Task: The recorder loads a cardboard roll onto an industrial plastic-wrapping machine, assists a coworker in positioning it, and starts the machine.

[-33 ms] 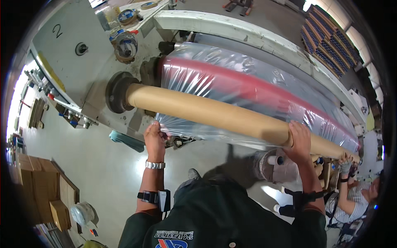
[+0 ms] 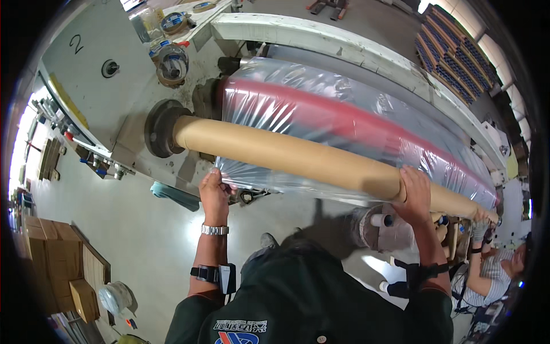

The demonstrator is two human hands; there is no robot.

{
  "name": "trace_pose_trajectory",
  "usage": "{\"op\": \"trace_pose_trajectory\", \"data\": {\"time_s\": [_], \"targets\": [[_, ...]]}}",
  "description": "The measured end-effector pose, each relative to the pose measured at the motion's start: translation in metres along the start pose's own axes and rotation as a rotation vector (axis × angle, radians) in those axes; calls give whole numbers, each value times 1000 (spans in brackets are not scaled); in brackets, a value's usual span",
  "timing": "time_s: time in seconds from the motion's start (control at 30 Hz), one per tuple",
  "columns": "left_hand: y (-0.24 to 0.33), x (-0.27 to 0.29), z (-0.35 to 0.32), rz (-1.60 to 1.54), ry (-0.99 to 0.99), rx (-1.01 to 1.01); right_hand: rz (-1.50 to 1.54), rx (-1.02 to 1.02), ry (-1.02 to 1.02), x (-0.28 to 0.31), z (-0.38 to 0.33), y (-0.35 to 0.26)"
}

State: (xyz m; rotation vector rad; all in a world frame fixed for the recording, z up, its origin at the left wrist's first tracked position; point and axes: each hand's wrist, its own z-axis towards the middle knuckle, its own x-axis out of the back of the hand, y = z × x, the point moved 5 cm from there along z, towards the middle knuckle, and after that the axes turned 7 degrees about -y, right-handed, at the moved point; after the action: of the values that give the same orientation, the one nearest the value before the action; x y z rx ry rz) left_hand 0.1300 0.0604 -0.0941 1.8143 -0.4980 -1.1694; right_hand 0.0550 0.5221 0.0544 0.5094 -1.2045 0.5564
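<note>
Left hand [image 2: 213, 188] pinching the edge of clear film [image 2: 247, 175], right hand [image 2: 416, 194] curled around brown tube [image 2: 286, 150], red roller [image 2: 321, 110] behind the tube.

Tube [image 2: 275, 148] over film [image 2: 321, 127], boxes [image 2: 54, 264] btm L

We have brown boxes [image 2: 62, 261] at lower left — and, at upper right, a large stack of tubes [image 2: 456, 54].

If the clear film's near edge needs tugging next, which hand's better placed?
Left, probably: the left hand appears to pinch the clear film at its left corner, on the near side of the brown tube; the right hand is curled over the tube.
</note>
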Motion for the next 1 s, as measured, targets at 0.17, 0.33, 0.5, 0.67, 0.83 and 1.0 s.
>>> {"op": "trace_pose_trajectory", "data": {"time_s": [0.17,0.33,0.5,0.67,0.83,1.0], "targets": [[-4,0,4,-128,-13,28,-35,7,11,0,-5,-1],[36,-33,13,-77,-89,4,-12,-91,-30,-4,0,-12],[41,-29,20,27,-85,-45,35,-128,-102,-13,17,-29],[149,-85,16,723,6,-499,204,-140,-140,-17,36,-31],[72,-159,-23,1717,-755,-981,127,-142,76,-13,31,-34],[60,-185,-12,1701,-867,-973,-18,-464,379,7,-19,-18]]}}
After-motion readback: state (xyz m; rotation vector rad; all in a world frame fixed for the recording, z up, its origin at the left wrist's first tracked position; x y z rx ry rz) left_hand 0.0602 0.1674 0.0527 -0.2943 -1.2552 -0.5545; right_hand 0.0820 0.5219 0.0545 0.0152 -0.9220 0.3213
